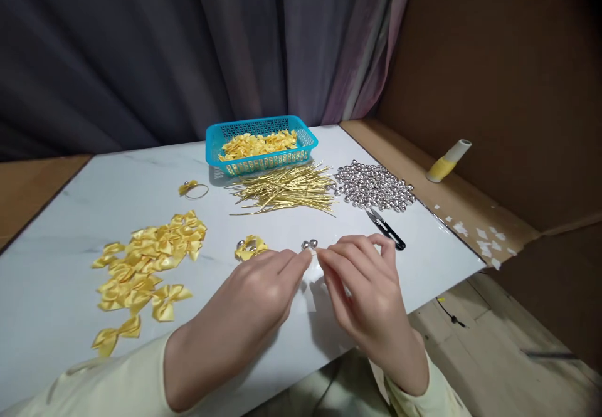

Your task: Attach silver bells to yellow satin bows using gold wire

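Grip: left hand [256,288] and right hand [367,282], fingertips pinched tight and nearly meeting, hold the silver bells [309,244] just beyond them over the table [427,279]. The bells sit side by side, left to right, nearer the left fingertips; exact contact is too small to tell.
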Available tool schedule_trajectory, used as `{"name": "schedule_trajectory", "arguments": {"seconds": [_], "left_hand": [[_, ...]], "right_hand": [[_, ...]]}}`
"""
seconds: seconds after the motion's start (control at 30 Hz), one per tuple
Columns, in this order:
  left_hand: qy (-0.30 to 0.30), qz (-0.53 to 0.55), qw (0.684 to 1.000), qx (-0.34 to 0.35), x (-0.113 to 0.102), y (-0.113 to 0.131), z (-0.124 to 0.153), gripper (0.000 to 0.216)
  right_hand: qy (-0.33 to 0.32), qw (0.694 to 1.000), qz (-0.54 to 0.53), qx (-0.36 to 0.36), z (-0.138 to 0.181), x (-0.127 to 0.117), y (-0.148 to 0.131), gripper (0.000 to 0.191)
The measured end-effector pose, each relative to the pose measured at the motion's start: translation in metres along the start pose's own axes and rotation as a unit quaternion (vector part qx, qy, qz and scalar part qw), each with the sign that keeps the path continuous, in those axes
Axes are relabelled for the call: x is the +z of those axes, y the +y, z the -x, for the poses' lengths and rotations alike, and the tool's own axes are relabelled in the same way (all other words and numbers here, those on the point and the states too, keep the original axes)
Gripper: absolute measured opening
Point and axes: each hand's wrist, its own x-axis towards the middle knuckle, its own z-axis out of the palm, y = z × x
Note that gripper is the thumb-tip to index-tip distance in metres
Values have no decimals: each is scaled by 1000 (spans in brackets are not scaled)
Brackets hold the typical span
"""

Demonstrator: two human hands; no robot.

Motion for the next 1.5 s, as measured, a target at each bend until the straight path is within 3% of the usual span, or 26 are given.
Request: {"name": "schedule_trajectory", "arguments": {"seconds": [0.17,0.27,0.47,0.63,0.7,0.77,0.83,0.9,1.0,1.1,1.5], "left_hand": [[-53,121,986,-103,-6,-3,-10,22],[-98,193,964,-157,-14,-6,-19,28],[-163,375,878,-248,-22,-12,-25,19],[-188,422,832,-306,-26,-11,-32,18],[-178,435,824,-317,-29,-10,-35,16],[-156,447,816,-333,-31,-9,-37,12],[-129,458,807,-349,-33,-8,-37,6],[-99,474,800,-353,-34,-7,-35,6],[-75,495,797,-337,-33,-5,-31,7],[-69,493,809,-313,-31,-6,-29,13],[-16,390,905,-171,-26,-11,-24,16]], "right_hand": [[-50,997,43,-51,-9,1,3,18],[-56,996,28,-57,-12,-1,5,17],[-75,995,-4,-64,-13,-6,7,18],[-90,992,-38,-76,-14,-10,10,17],[-66,994,-78,-46,-14,-12,10,22],[-13,988,-147,43,-13,-14,9,24],[26,959,-240,150,-10,-14,7,17],[14,918,-334,212,-7,-12,4,9],[-14,875,-426,229,-3,-6,-3,17],[23,854,-456,250,-4,1,-7,16],[50,812,-499,298,-6,2,-7,13]]}}
